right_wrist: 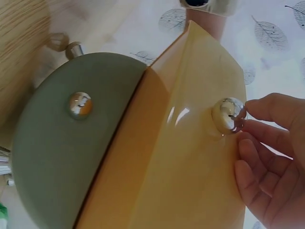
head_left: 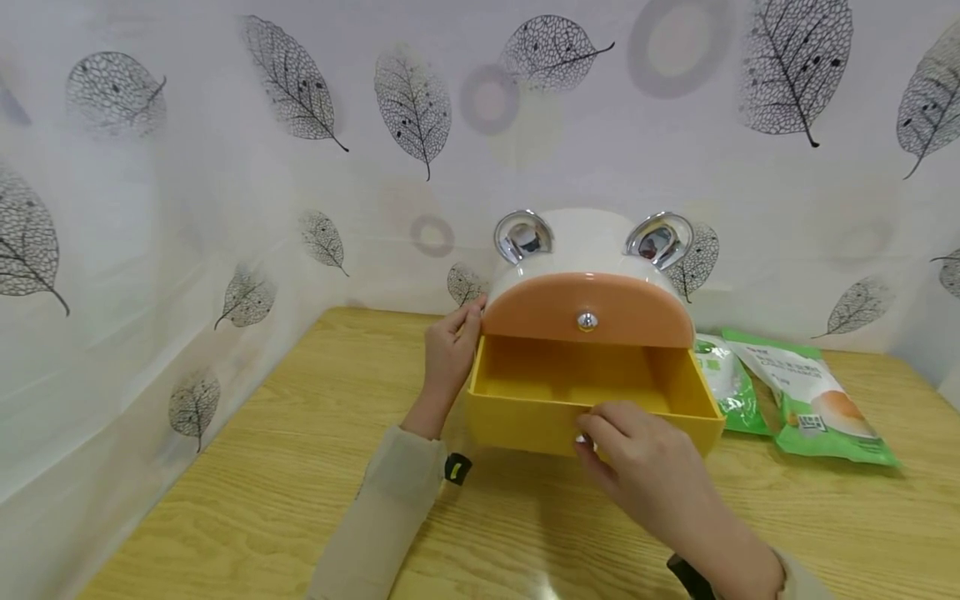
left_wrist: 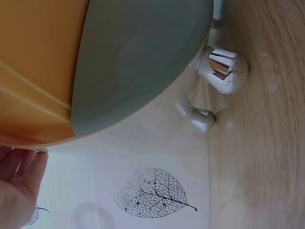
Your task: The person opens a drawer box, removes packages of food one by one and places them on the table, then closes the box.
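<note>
A white storage box (head_left: 585, 233) with two silver eyes stands on the table, its yellow drawer (head_left: 517, 423) pulled out so the inner floor shows. Above the drawer sits a rounded panel (head_left: 540, 304) with a silver knob; it looks orange in the head view and grey-green in the wrist views. My right hand (head_left: 648, 458) pinches the drawer's round silver knob (right_wrist: 228, 116) between thumb and forefinger, the other fingers bent beside the drawer front. Against the box's left side rests my left hand (head_left: 450, 346), its fingertips touching the edge in the left wrist view.
Two green and white packets lie right of the box: one packet (head_left: 817, 400) in front and another packet (head_left: 723, 375) partly behind the drawer. A leaf-patterned curtain (head_left: 360, 183) hangs behind and left of the wooden table (head_left: 300, 467).
</note>
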Demonstrator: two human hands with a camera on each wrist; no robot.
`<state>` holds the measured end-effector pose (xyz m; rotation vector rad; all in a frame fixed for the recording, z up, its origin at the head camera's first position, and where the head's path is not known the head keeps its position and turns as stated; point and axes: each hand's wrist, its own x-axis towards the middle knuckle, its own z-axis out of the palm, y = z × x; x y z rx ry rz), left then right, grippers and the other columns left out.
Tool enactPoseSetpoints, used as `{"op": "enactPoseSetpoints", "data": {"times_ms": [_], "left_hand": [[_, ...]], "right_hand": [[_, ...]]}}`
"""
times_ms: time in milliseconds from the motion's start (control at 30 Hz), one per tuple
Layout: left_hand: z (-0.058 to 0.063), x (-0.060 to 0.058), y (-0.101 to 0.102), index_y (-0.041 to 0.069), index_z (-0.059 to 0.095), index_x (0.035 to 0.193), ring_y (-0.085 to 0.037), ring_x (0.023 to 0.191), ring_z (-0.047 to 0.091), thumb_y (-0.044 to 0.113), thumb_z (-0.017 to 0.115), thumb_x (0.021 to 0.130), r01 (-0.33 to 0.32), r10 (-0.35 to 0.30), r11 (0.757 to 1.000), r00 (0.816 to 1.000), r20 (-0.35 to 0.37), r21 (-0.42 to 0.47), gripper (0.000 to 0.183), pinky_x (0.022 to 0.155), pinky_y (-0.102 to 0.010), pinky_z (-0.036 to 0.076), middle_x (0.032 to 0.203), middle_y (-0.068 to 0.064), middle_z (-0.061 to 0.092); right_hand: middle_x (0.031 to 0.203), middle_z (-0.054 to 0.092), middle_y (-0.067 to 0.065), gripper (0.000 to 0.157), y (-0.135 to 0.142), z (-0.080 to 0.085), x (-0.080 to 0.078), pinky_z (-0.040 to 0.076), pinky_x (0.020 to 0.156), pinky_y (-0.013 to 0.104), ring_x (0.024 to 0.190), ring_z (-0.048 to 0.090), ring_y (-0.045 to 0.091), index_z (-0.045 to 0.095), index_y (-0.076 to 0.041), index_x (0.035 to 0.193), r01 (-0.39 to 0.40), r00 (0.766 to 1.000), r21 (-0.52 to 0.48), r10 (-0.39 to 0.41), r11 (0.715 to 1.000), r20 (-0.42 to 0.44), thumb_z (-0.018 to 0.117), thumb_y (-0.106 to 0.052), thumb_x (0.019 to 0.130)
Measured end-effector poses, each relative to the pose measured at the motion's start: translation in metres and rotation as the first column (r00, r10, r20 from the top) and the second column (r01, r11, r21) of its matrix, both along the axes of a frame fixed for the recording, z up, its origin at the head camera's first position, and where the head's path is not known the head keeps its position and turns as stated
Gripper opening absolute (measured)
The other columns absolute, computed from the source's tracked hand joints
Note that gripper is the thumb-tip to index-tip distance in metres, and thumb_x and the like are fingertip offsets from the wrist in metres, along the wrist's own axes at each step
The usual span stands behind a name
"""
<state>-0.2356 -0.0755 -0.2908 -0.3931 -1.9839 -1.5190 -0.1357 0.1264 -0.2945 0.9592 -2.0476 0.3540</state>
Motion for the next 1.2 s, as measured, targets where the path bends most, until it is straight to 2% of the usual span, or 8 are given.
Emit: {"op": "enactPoseSetpoints", "data": {"times_ms": [200, 500, 900, 967, 1033, 1133, 1200], "left_hand": [[-0.022, -0.023, -0.006, -0.001, 0.063, 0.106, -0.022, 0.100, 0.056, 0.015, 0.049, 0.090, -0.014, 0.014, 1.000, 1.000, -0.014, -0.013, 0.027, 0.084, -0.031, 0.046, 0.105, -0.012, 0.061], [-0.022, -0.024, -0.007, 0.001, 0.064, 0.105, -0.022, 0.100, 0.057, 0.017, 0.050, 0.089, -0.029, 0.030, 0.999, 1.000, 0.007, -0.025, 0.027, 0.084, -0.030, 0.046, 0.104, -0.010, 0.062], [-0.021, -0.023, -0.009, 0.004, 0.064, 0.107, -0.019, 0.101, 0.056, 0.019, 0.051, 0.090, -0.008, 0.008, 1.000, 0.998, 0.061, -0.003, 0.026, 0.084, -0.031, 0.046, 0.106, -0.008, 0.061], [-0.022, -0.024, -0.009, 0.004, 0.064, 0.107, -0.019, 0.101, 0.056, 0.020, 0.052, 0.090, 0.000, -0.001, 1.000, 0.998, 0.063, 0.006, 0.026, 0.085, -0.031, 0.045, 0.106, -0.008, 0.061], [-0.022, -0.025, -0.009, 0.003, 0.064, 0.107, -0.020, 0.102, 0.056, 0.020, 0.052, 0.089, 0.012, -0.013, 1.000, 0.998, 0.060, 0.017, 0.026, 0.085, -0.032, 0.045, 0.106, -0.009, 0.061], [-0.022, -0.024, -0.009, 0.003, 0.064, 0.107, -0.021, 0.102, 0.056, 0.019, 0.053, 0.089, 0.020, -0.021, 1.000, 0.998, 0.058, 0.023, 0.026, 0.085, -0.033, 0.045, 0.106, -0.010, 0.061], [-0.022, -0.024, -0.009, 0.003, 0.064, 0.107, -0.021, 0.102, 0.056, 0.019, 0.053, 0.089, 0.019, -0.021, 1.000, 0.998, 0.066, 0.022, 0.027, 0.085, -0.032, 0.045, 0.106, -0.010, 0.061]], "right_hand": [[0.080, 0.056, 0.001, 0.039, 0.000, -0.003, -0.007, 0.047, 0.051, 0.027, 0.065, 0.052, 0.015, 0.061, -0.006, 0.077, -0.026, 0.999, 0.007, 0.026, 1.000, 0.033, 0.032, -0.027, 0.092], [0.081, 0.056, 0.004, 0.042, 0.002, -0.007, -0.013, 0.046, 0.057, 0.028, 0.069, 0.050, 0.018, 0.061, -0.003, 0.080, -0.028, 0.996, 0.040, 0.025, 0.999, 0.081, 0.030, -0.028, 0.093], [0.090, 0.057, 0.008, 0.043, 0.004, -0.012, -0.019, 0.049, 0.065, 0.035, 0.080, 0.053, 0.024, 0.061, 0.000, 0.090, -0.045, 0.996, 0.048, 0.041, 0.998, 0.077, 0.029, -0.028, 0.091], [0.091, 0.057, 0.008, 0.029, 0.004, -0.013, -0.020, 0.049, 0.066, 0.035, 0.081, 0.053, 0.024, 0.062, 0.001, 0.091, -0.038, 0.996, 0.047, 0.034, 0.998, 0.084, 0.046, -0.023, 0.088], [0.092, 0.057, 0.009, 0.021, 0.004, -0.014, -0.020, 0.049, 0.066, 0.035, 0.082, 0.053, 0.024, 0.062, 0.001, 0.092, -0.026, 0.995, 0.049, 0.021, 0.998, 0.093, 0.062, -0.015, 0.079], [0.092, 0.057, 0.009, 0.036, 0.005, -0.015, -0.022, 0.049, 0.066, 0.035, 0.083, 0.054, 0.024, 0.062, 0.002, 0.094, -0.010, 0.994, 0.051, 0.005, 0.999, 0.107, 0.074, -0.001, 0.061], [0.094, 0.057, 0.011, 0.040, 0.005, -0.016, -0.024, 0.049, 0.066, 0.035, 0.084, 0.054, 0.025, 0.062, 0.003, 0.097, 0.002, 0.993, 0.053, -0.008, 0.999, 0.115, 0.075, 0.000, 0.059]]}}
